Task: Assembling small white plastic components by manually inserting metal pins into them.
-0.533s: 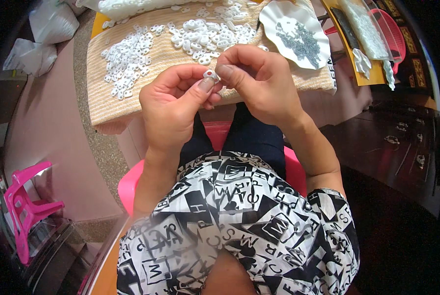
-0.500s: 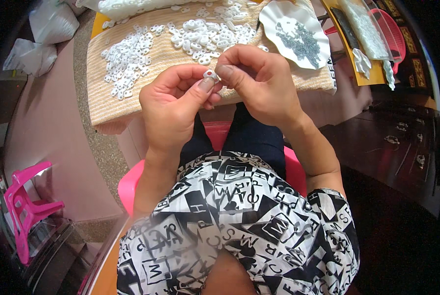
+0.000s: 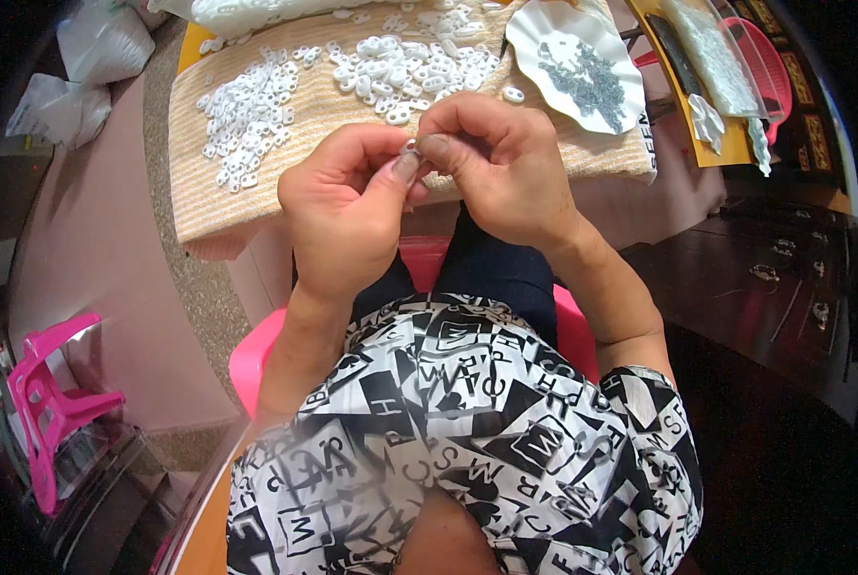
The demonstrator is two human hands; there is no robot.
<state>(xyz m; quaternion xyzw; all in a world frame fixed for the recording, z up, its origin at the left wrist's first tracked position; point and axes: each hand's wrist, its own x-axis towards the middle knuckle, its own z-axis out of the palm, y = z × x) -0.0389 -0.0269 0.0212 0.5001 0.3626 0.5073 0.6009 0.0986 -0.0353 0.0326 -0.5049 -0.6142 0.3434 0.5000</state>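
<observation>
My left hand (image 3: 347, 206) and my right hand (image 3: 501, 163) meet over my lap, fingertips pinched together on one small white plastic piece (image 3: 411, 149). Both hands hold it just in front of a woven tan board (image 3: 208, 206). On that board lie two heaps of small white plastic pieces, one at the left (image 3: 249, 110) and one in the middle (image 3: 410, 72). A white scalloped dish (image 3: 544, 48) with tiny grey metal parts (image 3: 582, 81) sits to the right of the heaps, beyond my right hand.
A pink plastic stool (image 3: 50, 402) stands at lower left. White plastic bags (image 3: 84, 67) lie at upper left. A yellow tray with clear packets (image 3: 711, 77) and a red basket (image 3: 769, 67) are at upper right. Dark wooden furniture (image 3: 764, 297) is on the right.
</observation>
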